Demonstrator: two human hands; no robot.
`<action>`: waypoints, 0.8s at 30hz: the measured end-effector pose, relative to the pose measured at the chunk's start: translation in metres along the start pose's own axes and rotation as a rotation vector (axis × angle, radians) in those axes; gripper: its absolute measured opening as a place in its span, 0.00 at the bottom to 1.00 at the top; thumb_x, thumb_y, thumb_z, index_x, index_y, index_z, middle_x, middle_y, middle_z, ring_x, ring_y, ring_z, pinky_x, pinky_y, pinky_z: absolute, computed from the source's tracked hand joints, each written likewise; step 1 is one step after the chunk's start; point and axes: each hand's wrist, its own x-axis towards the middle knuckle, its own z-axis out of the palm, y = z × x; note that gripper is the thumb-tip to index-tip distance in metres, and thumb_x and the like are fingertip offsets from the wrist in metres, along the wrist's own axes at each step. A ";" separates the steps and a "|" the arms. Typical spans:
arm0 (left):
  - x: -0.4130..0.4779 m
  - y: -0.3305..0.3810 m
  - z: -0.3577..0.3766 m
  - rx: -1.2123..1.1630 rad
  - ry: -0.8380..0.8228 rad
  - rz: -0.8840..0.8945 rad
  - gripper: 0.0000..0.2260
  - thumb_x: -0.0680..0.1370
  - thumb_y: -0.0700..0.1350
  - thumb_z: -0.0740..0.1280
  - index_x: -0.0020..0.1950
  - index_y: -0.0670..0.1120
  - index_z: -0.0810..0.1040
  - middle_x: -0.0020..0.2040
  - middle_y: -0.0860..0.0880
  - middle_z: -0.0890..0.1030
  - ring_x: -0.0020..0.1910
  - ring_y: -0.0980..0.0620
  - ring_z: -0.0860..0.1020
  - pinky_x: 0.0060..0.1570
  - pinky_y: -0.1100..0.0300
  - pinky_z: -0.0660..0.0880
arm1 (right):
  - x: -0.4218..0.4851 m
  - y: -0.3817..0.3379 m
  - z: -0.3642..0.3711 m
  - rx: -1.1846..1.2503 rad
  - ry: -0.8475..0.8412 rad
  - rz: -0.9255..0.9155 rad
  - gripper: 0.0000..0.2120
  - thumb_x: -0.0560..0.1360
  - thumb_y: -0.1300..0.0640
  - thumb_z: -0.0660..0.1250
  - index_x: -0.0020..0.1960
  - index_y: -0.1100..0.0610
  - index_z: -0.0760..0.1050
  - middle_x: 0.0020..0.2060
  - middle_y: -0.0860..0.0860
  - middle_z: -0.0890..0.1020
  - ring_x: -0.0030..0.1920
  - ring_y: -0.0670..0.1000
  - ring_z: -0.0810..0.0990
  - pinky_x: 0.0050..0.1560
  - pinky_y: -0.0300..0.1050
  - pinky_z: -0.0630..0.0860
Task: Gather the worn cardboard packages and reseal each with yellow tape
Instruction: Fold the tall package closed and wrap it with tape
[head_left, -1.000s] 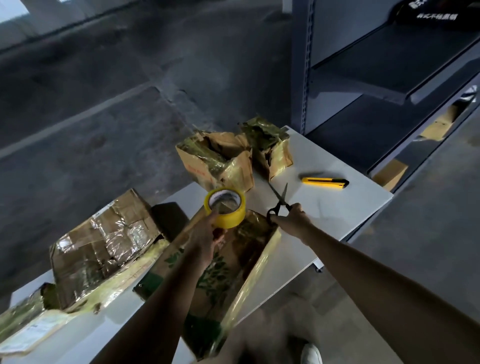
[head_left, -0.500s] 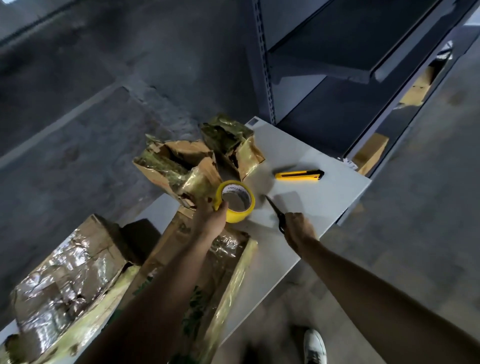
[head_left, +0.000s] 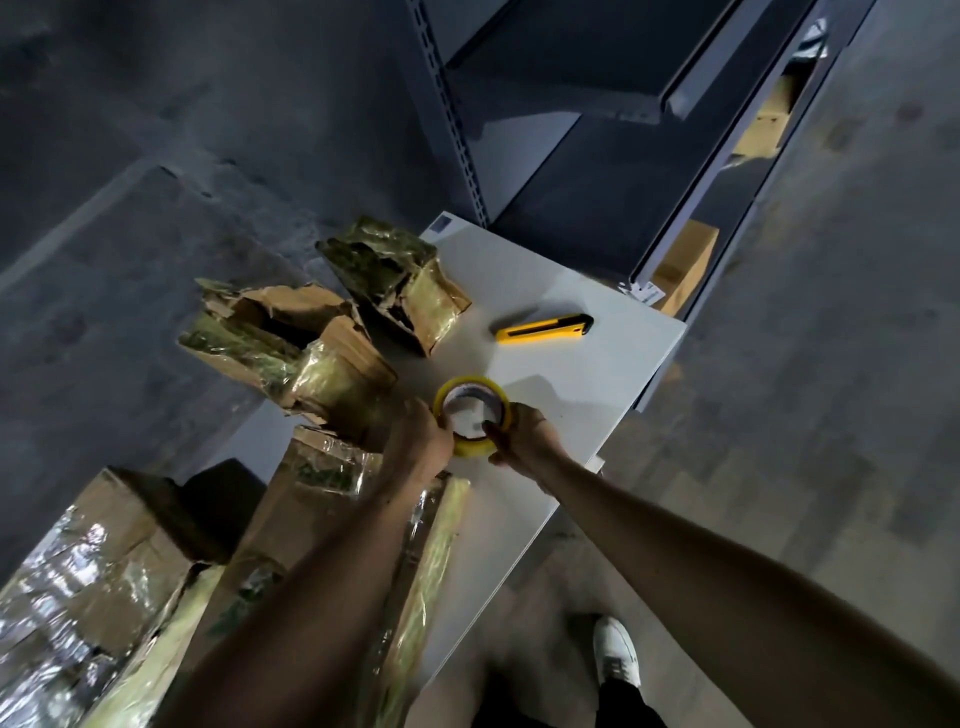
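A yellow tape roll (head_left: 471, 415) is held just above the white table (head_left: 582, 384) by both hands. My left hand (head_left: 418, 441) grips its left rim. On the right rim is my right hand (head_left: 522, 439), with the thumb hooked into the core. Several worn cardboard packages wrapped in shiny old tape lie on the table: a torn open box (head_left: 291, 353), a small crumpled one (head_left: 400, 280), a long one (head_left: 332, 499) under my left forearm, and a large one (head_left: 88, 571) at the left edge. No scissors are visible.
A yellow utility knife (head_left: 543, 328) lies on the table beyond the roll. Grey metal shelving (head_left: 571, 156) stands behind the table, with cardboard boxes (head_left: 685, 265) on its low shelf. Concrete floor surrounds the table, and my white shoe (head_left: 615, 649) is below.
My right hand has moved left from the scissors onto the tape roll, and the scissors are no longer seen. The left hand lowered the roll toward the table. The view tilted.
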 end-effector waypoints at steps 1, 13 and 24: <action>-0.004 0.000 0.001 0.046 -0.021 0.008 0.16 0.82 0.48 0.63 0.59 0.35 0.73 0.55 0.35 0.79 0.53 0.37 0.79 0.48 0.50 0.76 | 0.003 0.002 0.003 0.029 0.028 0.035 0.13 0.79 0.55 0.66 0.59 0.62 0.76 0.48 0.60 0.83 0.47 0.59 0.84 0.51 0.56 0.82; -0.054 -0.065 -0.027 -0.078 0.059 0.099 0.23 0.78 0.54 0.62 0.66 0.41 0.74 0.61 0.40 0.79 0.58 0.42 0.79 0.55 0.48 0.76 | -0.009 -0.014 0.022 -0.542 0.218 -0.172 0.19 0.81 0.47 0.58 0.65 0.59 0.72 0.60 0.60 0.74 0.57 0.64 0.77 0.46 0.49 0.69; -0.142 -0.154 -0.037 -0.125 0.127 -0.227 0.25 0.80 0.52 0.66 0.75 0.48 0.64 0.74 0.43 0.64 0.70 0.43 0.69 0.65 0.53 0.69 | -0.043 -0.027 0.077 -0.807 -0.215 -0.355 0.40 0.66 0.35 0.76 0.69 0.55 0.67 0.63 0.59 0.77 0.64 0.61 0.76 0.58 0.49 0.74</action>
